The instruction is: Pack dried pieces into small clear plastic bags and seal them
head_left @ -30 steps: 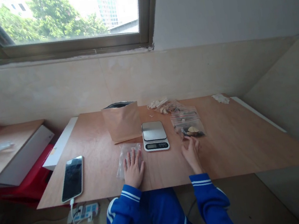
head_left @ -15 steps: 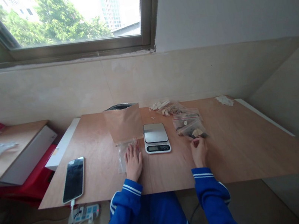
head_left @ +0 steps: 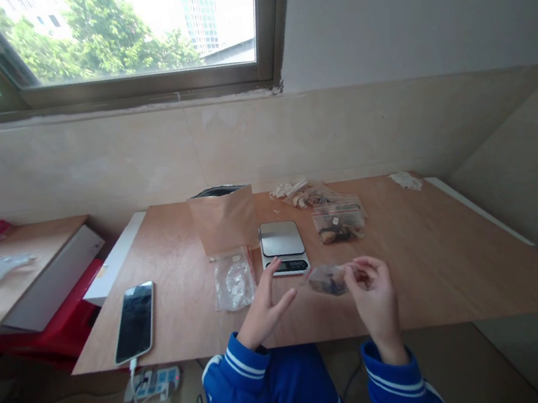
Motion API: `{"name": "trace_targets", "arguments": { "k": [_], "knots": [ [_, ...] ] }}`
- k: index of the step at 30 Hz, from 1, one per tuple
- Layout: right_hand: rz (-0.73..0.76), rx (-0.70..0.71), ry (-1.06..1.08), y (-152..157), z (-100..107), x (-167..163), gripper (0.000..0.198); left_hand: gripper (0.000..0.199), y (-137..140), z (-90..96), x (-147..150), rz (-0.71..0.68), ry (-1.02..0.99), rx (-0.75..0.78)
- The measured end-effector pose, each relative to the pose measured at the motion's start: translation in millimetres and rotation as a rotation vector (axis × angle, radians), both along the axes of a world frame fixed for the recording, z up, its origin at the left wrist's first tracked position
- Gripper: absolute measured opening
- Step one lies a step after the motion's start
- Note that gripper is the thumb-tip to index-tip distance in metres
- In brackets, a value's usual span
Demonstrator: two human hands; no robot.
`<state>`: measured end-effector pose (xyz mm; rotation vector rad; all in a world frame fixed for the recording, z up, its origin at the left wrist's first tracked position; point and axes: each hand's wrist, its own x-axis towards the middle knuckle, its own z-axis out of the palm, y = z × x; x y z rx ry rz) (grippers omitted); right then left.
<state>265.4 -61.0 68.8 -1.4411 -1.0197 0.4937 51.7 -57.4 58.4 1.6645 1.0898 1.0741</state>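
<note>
The right hand (head_left: 374,290) pinches a small clear zip bag (head_left: 329,280) with dark and pale pieces inside, lifted just above the desk (head_left: 434,257) in front of the digital scale (head_left: 283,246). The left hand (head_left: 267,303) is open with fingers spread, holding nothing, between the scale and the lifted bag. The scale's platform is bare, so nothing seems to be weighed yet. One more filled zip bag (head_left: 339,223) lies behind, right of the scale, an empty-looking clear bag (head_left: 233,279) lies to its left, and the kraft stand-up pouch (head_left: 224,220) stands open. The work looks to be at an early stage.
</note>
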Motion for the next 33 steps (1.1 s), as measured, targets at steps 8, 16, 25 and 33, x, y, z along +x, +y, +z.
{"name": "trace_targets", "arguments": {
  "k": [8, 16, 25, 33],
  "knots": [
    [0.243, 0.046, 0.182, 4, 13, -48, 0.038, 0.034, -5, 6.7, -5, 0.030, 0.025, -0.081],
    [0.491, 0.087, -0.161, -10, 8, -93, 0.019, 0.028, -10, 21.6, 3, 0.252, -0.379, -0.166],
    [0.667, 0.005, 0.025, -14, 10, -104, 0.025, 0.028, -17, 24.5, 0, 0.187, -0.305, -0.118],
    [0.680, -0.033, 0.014, -13, 9, -99, 0.026, 0.028, -13, 19.1, -2, 0.212, -0.186, -0.037]
  ]
}}
